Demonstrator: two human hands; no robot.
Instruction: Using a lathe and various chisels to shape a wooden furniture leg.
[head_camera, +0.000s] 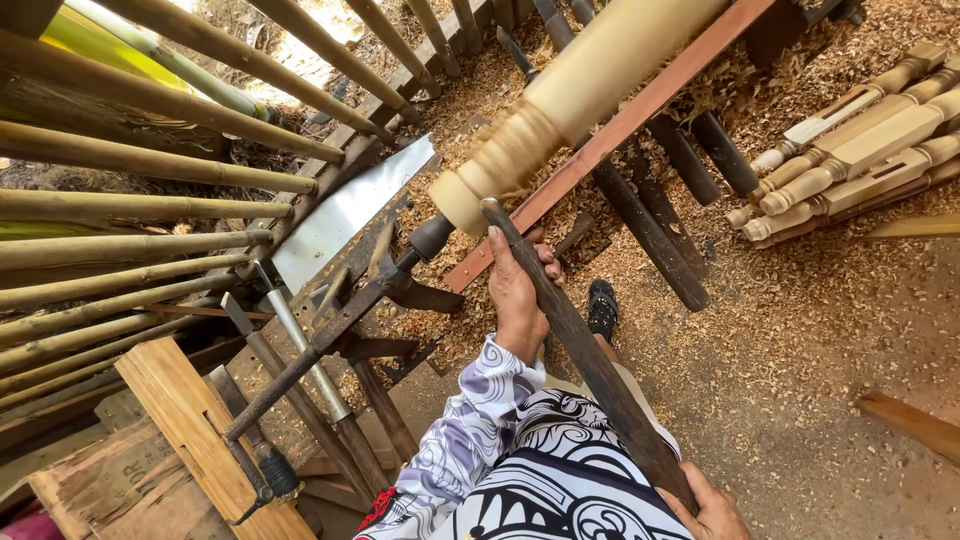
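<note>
1. My left hand (517, 290) sits at the centre of the frame, wrapped around the upper part of a long dark turning chisel (580, 350), thumb on top, fingers curled under it and resting against the reddish tool rest bar (620, 125).
2. My right hand (712, 510) is at the bottom edge, right of centre, closed on the butt end of the same chisel; only the knuckles show. My 2 hands are well apart along the tool.
3. The chisel runs on a diagonal from lower right to its tip, which touches the pale wooden spindle (575, 85) near the spindle's lower end, just above centre. The spindle is blurred and slants up toward the top of the frame.
4. My patterned sleeve (470, 430) fills the bottom centre.
5. I can make out no labels or signs to tell by colour. A pale plank with a slot (190, 420) lies at lower left, and a flat grey metal sheet (345, 215) left of centre.
6. Other long-handled tools (310, 380) lie at lower left, close together.
7. Bamboo poles (140, 160) crowd the left side.
8. Finished turned legs (850, 140) are stacked at upper right.
9. The shavings-strewn floor (800, 340) at right is the open room, edged by a board (910, 420).
</note>
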